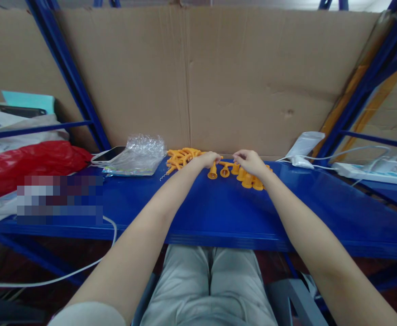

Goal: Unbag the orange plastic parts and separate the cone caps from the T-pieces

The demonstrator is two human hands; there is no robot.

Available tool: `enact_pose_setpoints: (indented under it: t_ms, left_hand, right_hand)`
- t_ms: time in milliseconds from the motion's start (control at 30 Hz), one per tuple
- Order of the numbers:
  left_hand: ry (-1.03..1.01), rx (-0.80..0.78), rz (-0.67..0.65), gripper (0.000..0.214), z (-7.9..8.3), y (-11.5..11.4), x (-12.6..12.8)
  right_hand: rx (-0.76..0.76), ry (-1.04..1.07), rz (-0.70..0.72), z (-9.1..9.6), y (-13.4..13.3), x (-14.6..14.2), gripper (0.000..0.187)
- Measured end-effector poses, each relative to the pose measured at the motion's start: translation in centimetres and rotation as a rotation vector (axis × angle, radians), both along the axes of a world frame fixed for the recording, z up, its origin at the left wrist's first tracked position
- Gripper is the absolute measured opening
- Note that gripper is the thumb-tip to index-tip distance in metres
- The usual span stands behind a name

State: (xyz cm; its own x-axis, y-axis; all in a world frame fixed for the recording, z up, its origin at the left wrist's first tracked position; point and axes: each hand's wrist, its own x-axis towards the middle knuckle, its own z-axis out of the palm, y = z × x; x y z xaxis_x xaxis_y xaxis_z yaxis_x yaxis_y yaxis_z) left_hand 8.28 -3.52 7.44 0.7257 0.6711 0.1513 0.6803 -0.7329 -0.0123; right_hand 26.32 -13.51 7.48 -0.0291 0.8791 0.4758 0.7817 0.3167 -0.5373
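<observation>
My left hand (209,158) is closed at the back of the blue shelf, with a bit of an orange plastic piece (222,157) showing at its fingertips. Just below it stands an orange bell-shaped piece (212,172), and a second orange bell-shaped piece (225,171) lies between my hands with its round opening towards me. My right hand (249,161) has thumb and fingers pinched together; whatever they hold is too small to make out. Under and beside it several orange bell-shaped pieces (247,182) are bunched. Branching orange pieces (181,158) are heaped left of my left hand.
Cardboard (246,81) walls off the back of the blue shelf (212,213). Leftward lie a clear plastic bag (144,156), a phone (112,155) and a red bag (38,160). To the right are a white charger with a cable (302,161) and a white power strip (371,173).
</observation>
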Motion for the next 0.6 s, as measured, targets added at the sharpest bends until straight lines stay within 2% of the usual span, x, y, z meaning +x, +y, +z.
enact_pose_setpoints:
  t_ms: [100,233,367,500,600]
  left_hand:
    - [-0.006,-0.088,0.057,0.046,-0.2,0.8,1.4]
    - [-0.109,-0.129,0.008,0.062,-0.1,1.9,2.0]
    - [-0.144,-0.069,0.078,0.062,0.6,3.0,0.9]
    - [0.014,-0.045,0.182,0.063,1.1,4.0,-1.0]
    - [0.089,-0.097,0.202,0.06,1.1,4.2,-2.0]
  right_hand:
    - [0.028,-0.071,-0.018,0.2,-0.2,0.0,0.019]
    - [0.035,-0.149,-0.06,0.4,-0.4,-0.2,0.022]
    - [0.02,-0.297,-0.137,1.0,-1.2,-0.5,0.026]
    - [-0.024,-0.558,-0.271,2.1,-2.4,-0.8,0.024]
    - [-0.122,-0.647,-0.316,2.5,-2.9,-0.9,0.027]
